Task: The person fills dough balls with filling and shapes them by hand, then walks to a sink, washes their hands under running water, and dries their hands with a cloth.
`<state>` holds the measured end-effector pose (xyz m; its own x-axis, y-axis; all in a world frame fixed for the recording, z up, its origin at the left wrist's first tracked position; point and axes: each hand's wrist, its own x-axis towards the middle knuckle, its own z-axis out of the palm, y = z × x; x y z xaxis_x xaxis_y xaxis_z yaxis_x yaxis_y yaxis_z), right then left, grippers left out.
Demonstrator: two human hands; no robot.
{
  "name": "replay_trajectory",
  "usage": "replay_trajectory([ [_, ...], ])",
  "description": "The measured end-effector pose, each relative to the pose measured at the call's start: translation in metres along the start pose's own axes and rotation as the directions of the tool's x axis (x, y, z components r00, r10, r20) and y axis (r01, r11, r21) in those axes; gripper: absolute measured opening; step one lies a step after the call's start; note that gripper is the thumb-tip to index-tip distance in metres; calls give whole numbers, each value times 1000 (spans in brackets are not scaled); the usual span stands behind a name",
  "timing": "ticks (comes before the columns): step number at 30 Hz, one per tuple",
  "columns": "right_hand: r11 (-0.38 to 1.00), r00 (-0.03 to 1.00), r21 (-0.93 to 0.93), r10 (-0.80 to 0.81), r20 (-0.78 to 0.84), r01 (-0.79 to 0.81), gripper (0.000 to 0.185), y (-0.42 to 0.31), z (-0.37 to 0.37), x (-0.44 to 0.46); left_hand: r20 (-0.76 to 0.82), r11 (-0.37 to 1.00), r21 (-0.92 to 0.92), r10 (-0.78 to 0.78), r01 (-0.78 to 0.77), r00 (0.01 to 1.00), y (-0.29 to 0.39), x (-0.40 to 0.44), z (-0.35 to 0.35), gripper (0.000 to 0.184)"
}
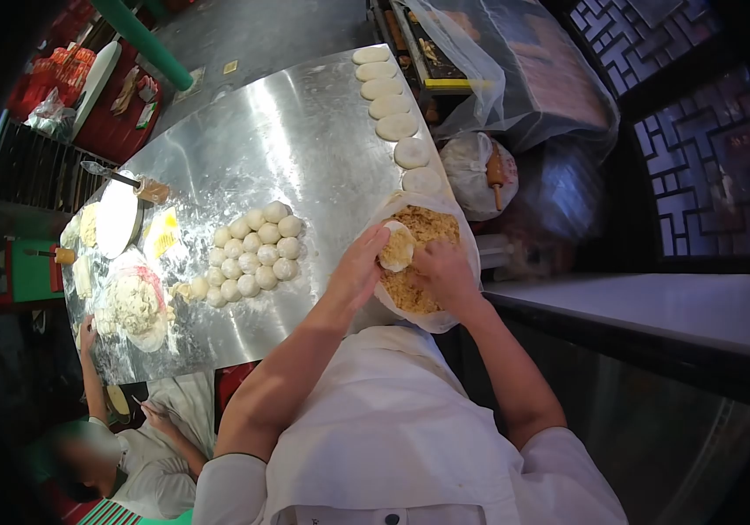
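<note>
My left hand (359, 266) cups a round dough wrapper (396, 248) with crumbly brown filling on it, the fingers curled around its side. Just right of it, my right hand (447, 273) has its fingers bent beside the wrapper, over the filling; what they hold, if anything, is hidden. Both hands are above a plastic-lined heap of golden-brown filling (432, 224) at the table's right edge. Several flattened dough pieces (392, 107) run in a row up that edge. A cluster of floured dough balls (257, 249) sits left of my left hand.
A steel table (217, 140) carries loose flour, a bag of pale dough (136, 302), a white oval tray (118, 219) and a scraper (112, 175). At lower left a co-worker's hand (88, 332) reaches the table. A tied bag with a rolling pin (496, 179) stands off the right edge.
</note>
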<state>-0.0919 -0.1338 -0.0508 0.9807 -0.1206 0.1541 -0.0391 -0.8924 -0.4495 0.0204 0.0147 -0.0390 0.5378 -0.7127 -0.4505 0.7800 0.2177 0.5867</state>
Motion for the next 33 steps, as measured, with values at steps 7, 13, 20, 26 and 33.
replay_trajectory([
  [7, 991, 994, 97, 100, -42, -96, 17, -8, -7, 1, -57, 984, 180, 17, -6, 998, 7, -12, 3, 42],
  [13, 822, 946, 518, 316, -72, -235, 13, -30, -32, 14, -22, 944, 327, -45, 50, 999, 0, -13, 13, 41],
  [20, 844, 969, 523, 213, -127, -117, 51, -26, -61, 11, 134, 996, -76, -46, 56, 990, 30, -29, 31, 41],
  [26, 900, 985, 416, -69, -160, 131, 79, -39, -61, 18, 124, 977, 210, -62, 35, 990, 21, -35, 42, 35],
  [33, 782, 945, 618, 134, -299, 85, 30, -46, -57, 17, 34, 912, 407, -72, 52, 997, 21, -24, 54, 30],
])
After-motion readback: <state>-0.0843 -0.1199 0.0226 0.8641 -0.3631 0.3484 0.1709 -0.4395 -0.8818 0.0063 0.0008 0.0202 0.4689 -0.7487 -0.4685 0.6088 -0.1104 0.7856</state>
